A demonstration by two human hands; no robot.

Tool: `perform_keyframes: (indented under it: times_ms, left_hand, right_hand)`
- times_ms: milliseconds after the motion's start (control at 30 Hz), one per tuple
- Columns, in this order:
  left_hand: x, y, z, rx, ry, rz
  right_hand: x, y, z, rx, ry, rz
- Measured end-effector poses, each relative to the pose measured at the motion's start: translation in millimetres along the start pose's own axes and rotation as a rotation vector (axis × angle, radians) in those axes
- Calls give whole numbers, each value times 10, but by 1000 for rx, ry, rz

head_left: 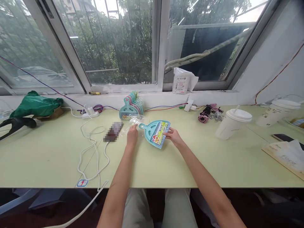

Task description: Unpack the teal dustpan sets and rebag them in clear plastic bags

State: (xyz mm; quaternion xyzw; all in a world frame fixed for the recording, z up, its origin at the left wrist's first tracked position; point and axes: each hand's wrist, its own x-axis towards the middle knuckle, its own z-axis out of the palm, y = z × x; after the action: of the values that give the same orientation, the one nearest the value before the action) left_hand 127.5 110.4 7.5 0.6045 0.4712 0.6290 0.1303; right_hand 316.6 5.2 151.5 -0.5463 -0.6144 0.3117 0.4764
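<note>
A light-blue mini dustpan and brush set (148, 132) with a yellow and white label is in front of me, its looped handle pointing left. My right hand (174, 136) grips its wide end, with the thumb by the label. My left hand (132, 135) is just left of the handle, its fingers closed on a crumpled clear plastic bag (136, 119); the fingertips are partly hidden. Behind the bag stands a row of similar dustpan sets (130, 107) in blue, pink and green, packed close together against the wall.
To the left lie a blurred phone (113, 131), a white cable (82, 155) and a power strip (90, 114). A green plastic bag (35, 104) is farther left. On the right are a folded umbrella (204, 114), a lidded white cup (232, 123) and a paper packet (285, 155).
</note>
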Motion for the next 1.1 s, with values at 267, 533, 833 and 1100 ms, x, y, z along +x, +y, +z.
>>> perform_keyframes:
  times_ms: [267,533,833,1100]
  left_hand:
    - [-41,142,-38,-134,107,188]
    - [-160,486,-70,-382,18,292]
    - [21,412,-90,-1045,271,-611]
    - [8,400,96,-1570,-294,-510]
  right_hand:
    - [13,34,72,22,19,-49]
    - [16,114,150,119,42,-27]
    - [-23,180,286,275,115,-60]
    - [-1,179,282,239,163,-126]
